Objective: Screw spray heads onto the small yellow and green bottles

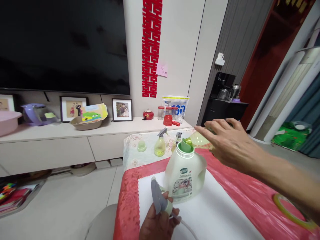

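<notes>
The big white jug (185, 173) stands upright on the white mat (215, 213), near the mat's far edge, and I take it as the landmark. Its green neck (186, 146) is open at the top.

Right above and behind this neck, the right hand (231, 143) holds a small yellowish bottle (200, 139) tilted on its side, with the mouth touching or almost touching the neck; the fingers are spread loosely over the bottle, a wide and flat hold.

In front of the jug, at the near edge of the mat, the left hand (158, 225) is closed around a grey spray head (157, 200) with a thin white tube (186, 228) hanging from it. The spray head is just beside the jug's lower left side.

Behind the jug, on the floral cloth (132, 150), stand a spray bottle (160, 143) and a small green cap (141, 146), well apart from the jug.

Right of the jug, the red tablecloth (240, 190) lies open up to a green tape ring (290, 210) near the table's right edge. Left of the jug, the table edge drops to bare floor (65, 196).
</notes>
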Available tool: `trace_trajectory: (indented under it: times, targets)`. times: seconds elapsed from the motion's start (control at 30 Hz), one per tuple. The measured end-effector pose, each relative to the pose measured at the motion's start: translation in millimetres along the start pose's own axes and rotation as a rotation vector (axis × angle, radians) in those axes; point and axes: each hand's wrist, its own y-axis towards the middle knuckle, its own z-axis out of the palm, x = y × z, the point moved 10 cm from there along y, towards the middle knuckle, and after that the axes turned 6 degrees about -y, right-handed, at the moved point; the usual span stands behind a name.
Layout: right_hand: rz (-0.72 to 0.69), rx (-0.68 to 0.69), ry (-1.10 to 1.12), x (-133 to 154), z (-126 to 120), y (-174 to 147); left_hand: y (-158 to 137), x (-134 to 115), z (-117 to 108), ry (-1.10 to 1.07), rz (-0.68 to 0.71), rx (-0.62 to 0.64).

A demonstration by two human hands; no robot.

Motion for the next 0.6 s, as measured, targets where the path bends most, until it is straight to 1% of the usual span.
trace_trajectory:
  times: [0.07,0.13,0.2,0.23,0.3,0.37,0.43,0.53,0.6]
  targets:
    - [0.072,0.003,0.155,-11.9,6.9,-19.7,-7.7,-10.8,3.6,0.014,0.076,-0.063]
    - [0.154,0.008,0.346,-19.8,14.0,-46.2,-15.1,-23.8,7.4,0.028,0.152,-0.116]
    - [0.216,0.052,0.542,-15.7,26.2,-77.6,-18.4,-33.3,9.3,0.051,0.183,-0.149]
    - [0.228,0.091,0.625,-7.2,33.9,-94.0,-18.9,-38.4,7.6,0.051,0.204,-0.172]
    - [0.221,0.188,0.747,20.5,49.9,-126.7,-18.8,-47.3,2.1,0.044,0.248,-0.214]
    - [0.216,0.299,0.848,55.1,65.8,-156.5,-18.2,-54.6,-0.8,0.049,0.292,-0.223]
    - [0.238,0.398,0.925,86.7,79.1,-179.4,-18.3,-60.2,0.0,0.064,0.331,-0.211]
    - [0.288,0.551,1.022,121.9,93.4,-197.6,-19.8,-64.8,3.6,0.079,0.362,-0.200]
    - [0.321,0.615,1.088,134.8,97.2,-200.2,-21.0,-65.1,5.9,0.083,0.361,-0.194]
